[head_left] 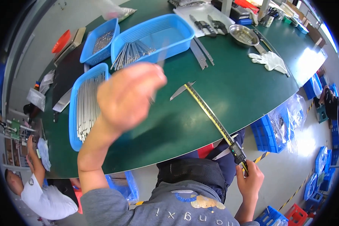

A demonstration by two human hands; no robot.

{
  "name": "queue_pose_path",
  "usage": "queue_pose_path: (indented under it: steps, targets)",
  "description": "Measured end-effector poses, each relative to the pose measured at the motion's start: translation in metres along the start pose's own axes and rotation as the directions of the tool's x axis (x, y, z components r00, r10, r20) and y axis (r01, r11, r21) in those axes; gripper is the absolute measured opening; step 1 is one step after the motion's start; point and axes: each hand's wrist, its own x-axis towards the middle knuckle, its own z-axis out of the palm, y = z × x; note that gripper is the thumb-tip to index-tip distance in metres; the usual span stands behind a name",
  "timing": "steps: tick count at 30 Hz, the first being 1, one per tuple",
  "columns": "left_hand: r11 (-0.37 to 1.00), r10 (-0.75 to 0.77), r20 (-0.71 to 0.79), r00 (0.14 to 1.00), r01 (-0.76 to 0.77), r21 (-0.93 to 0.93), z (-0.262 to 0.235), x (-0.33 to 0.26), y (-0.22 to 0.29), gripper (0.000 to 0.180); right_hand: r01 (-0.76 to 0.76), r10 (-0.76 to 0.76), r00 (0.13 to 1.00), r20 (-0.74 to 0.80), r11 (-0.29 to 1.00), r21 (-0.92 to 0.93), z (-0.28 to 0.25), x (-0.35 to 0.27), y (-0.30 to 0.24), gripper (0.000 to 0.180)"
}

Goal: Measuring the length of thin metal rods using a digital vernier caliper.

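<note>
My left hand (128, 96) is raised above the green table (199, 116), its fingers curled together and smeared by motion. A faint, thin streak shows above its fingertips; what it is I cannot make out. My right hand (249, 177) grips the lower end of a digital caliper (211, 117), just past the table's near edge. The caliper's beam slants away to the left across the table, with a pointed jaw at the far end. Beside my left forearm lies a blue basket (73, 113) of long metal rods (88, 107).
A large blue basket (177, 28) holds thin metal strips (130, 52); a smaller one (86, 51) holds small parts. Loose flat bars (199, 53), a metal bowl (244, 35), a white glove (269, 61) and a tray of tools (205, 24) lie farther back. Another person (45, 196) sits at left.
</note>
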Motion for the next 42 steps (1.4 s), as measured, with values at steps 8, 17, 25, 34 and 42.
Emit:
queue_pose_path:
  steps: [8, 17, 25, 34, 42]
  targets:
    - [0.908, -0.344, 0.217, 0.914, 0.265, 0.324, 0.025, -0.068, -0.123, 0.019, 0.078, -0.078, 0.997, 0.001, 0.997, 0.021, 0.014, 0.009, 0.005, 0.029]
    - [0.419, -0.898, 0.166, 0.406, 0.682, 0.6, -0.046, -0.12, -0.166, 0.022, 0.058, -0.058, 0.998, 0.01, 0.998, 0.019, 0.01, 0.001, 0.008, 0.032]
    - [0.242, -0.963, 0.268, 0.029, 0.531, 0.812, -0.054, -0.181, -0.188, 0.045, 0.04, -0.041, 0.999, 0.029, 0.998, 0.043, 0.01, 0.01, 0.006, 0.033]
    - [-0.159, -0.923, 0.232, -0.308, 0.851, 0.5, -0.083, -0.189, -0.211, 0.026, 0.05, -0.051, 0.998, 0.031, 0.999, 0.013, 0.01, 0.006, 0.007, 0.034]
    - [0.826, -0.562, -0.087, 0.822, 0.564, -0.002, -0.039, -0.048, -0.055, 0.016, 0.025, -0.024, 0.994, 0.108, 1.0, -0.009, 0.011, 0.012, -0.003, 0.034]
